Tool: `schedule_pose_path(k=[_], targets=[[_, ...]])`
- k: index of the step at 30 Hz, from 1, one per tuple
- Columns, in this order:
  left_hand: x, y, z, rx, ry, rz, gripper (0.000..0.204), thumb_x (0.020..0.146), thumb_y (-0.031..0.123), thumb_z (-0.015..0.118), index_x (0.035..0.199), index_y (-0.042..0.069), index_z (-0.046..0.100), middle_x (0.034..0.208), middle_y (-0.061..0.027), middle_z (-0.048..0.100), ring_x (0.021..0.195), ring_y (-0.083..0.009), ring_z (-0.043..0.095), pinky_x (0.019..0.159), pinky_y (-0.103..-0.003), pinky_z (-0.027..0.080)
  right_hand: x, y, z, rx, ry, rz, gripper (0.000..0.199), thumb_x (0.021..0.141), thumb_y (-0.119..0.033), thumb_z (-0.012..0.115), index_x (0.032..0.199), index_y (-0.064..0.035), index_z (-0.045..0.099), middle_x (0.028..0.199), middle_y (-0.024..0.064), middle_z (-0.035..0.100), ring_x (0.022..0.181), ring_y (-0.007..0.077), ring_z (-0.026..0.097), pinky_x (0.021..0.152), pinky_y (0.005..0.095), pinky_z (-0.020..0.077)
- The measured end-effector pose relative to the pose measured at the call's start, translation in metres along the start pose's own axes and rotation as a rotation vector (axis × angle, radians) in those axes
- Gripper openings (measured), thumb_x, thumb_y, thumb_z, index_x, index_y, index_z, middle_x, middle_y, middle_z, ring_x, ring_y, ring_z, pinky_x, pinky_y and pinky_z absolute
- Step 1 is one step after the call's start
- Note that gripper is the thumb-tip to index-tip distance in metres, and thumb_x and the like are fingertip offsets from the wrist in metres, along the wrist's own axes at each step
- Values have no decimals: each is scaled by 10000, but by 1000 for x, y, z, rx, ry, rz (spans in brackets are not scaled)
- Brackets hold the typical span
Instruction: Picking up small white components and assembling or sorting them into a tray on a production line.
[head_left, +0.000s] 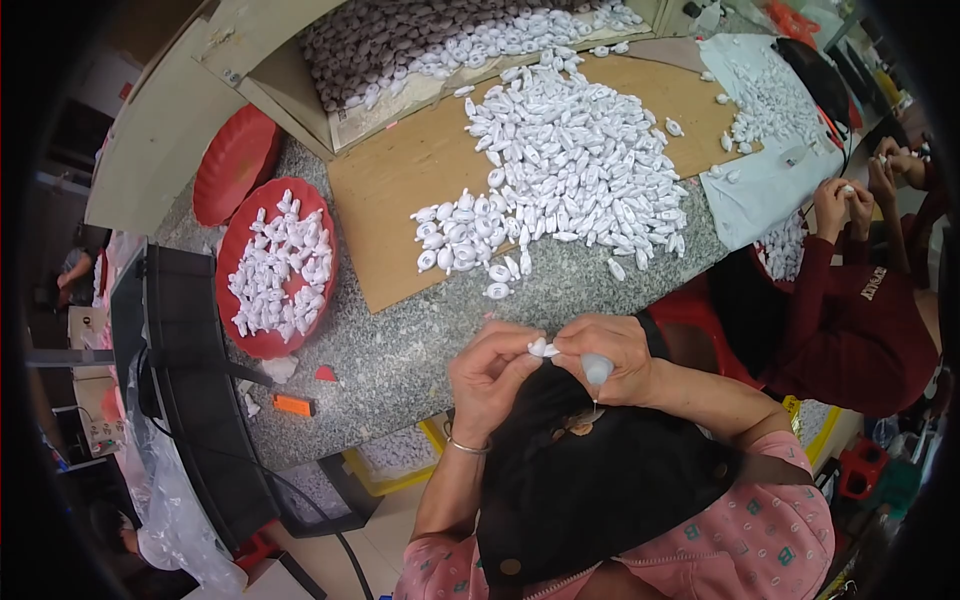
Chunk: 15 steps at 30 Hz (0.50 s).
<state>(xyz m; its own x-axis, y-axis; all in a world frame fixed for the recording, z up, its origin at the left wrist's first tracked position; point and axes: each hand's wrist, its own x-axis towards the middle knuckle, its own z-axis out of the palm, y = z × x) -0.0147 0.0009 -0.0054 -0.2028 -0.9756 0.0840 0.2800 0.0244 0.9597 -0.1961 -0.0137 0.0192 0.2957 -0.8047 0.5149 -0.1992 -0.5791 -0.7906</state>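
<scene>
Head view: left hand [490, 372] and right hand [606, 358], both grips closed, pinch one small white piece [543, 349].

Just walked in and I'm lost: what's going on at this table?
A person's left hand and right hand pinch one small white plastic piece together above the speckled stone table. A big pile of the same pieces lies on a cardboard sheet, more in a red tray. A co-worker sits alongside.

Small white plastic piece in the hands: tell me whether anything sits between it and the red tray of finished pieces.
Nothing visible blocks it. The small white plastic piece is pinched between the left hand and right hand; only bare speckled stone tabletop lies toward the red round plastic tray.
</scene>
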Motion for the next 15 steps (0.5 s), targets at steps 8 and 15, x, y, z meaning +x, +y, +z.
schedule_pose_path(k=[8, 15], targets=[[-1, -4, -1, -44, 8, -12, 184, 798, -118, 610, 966, -48, 632, 1006, -120, 594, 916, -160, 595, 807, -260, 494, -1, 3, 3, -6, 0, 6, 162, 680, 39, 697, 805, -10, 606, 738, 105, 618, 604, 247, 614, 505, 307, 470], [1, -3, -2, -35, -2, -15, 185, 799, -123, 604, 968, -50, 624, 1001, -114, 593, 922, -157, 590, 818, -259, 490, 1, 2, 2, -27, -5, 15, 161, 690, 44, 693, 817, -11, 611, 745, 104, 619, 616, 248, 616, 514, 308, 474]])
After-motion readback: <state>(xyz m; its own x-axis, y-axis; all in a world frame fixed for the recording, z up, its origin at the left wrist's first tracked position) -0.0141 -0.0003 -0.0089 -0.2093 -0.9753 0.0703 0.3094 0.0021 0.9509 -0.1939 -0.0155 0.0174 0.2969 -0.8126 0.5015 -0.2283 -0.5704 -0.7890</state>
